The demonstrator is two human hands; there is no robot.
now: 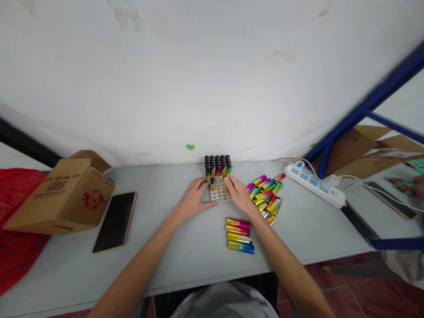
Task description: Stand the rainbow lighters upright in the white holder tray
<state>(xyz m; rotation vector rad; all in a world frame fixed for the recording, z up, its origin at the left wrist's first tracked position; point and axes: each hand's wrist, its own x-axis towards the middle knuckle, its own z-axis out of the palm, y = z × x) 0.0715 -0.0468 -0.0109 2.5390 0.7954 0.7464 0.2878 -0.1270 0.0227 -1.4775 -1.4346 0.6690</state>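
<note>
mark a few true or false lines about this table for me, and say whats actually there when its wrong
1. The tray sits between the left hand and the right hand. True.
2. The phone lies on top of the cardboard box. False: it lies on the table, beside the box.
3. The upright lighters beyond the tray have black tops. True.
4. Every slot in the tray is filled. False: one lighter can be seen standing in it, and many slots are empty.
5. The power strip is left of the loose pile of lighters. False: it is to the right of the pile.
</note>
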